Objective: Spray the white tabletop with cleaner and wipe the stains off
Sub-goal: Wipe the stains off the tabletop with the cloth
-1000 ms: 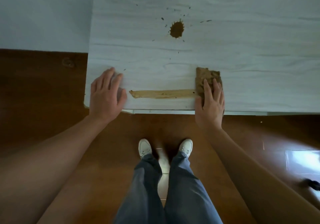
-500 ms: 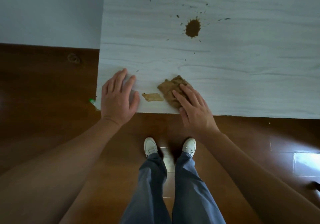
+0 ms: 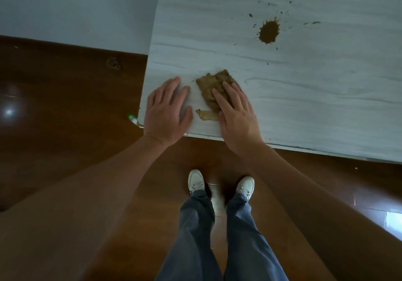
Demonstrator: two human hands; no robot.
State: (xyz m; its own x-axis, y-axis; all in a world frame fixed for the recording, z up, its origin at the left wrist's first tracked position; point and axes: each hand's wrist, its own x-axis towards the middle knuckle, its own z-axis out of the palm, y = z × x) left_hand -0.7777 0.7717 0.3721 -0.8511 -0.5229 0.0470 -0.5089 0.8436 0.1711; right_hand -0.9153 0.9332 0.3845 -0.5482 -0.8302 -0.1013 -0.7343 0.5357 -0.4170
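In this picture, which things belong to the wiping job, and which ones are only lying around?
Belong to the job: tabletop; brown cloth under the right hand; left hand flat on the tabletop; smear near the edge; round stain.

Just around: wooden floor; white shoes; small green and white thing by the table corner, too hidden to name.

We read this as a room in a home. Glossy dark-brown wooden plank floor [image 3: 65, 117] left of and below the left hand [image 3: 166, 112], plain pale wall [image 3: 76, 9] beyond it, white wood-grain tabletop [image 3: 304, 89] stretching past the right hand [image 3: 238, 121].
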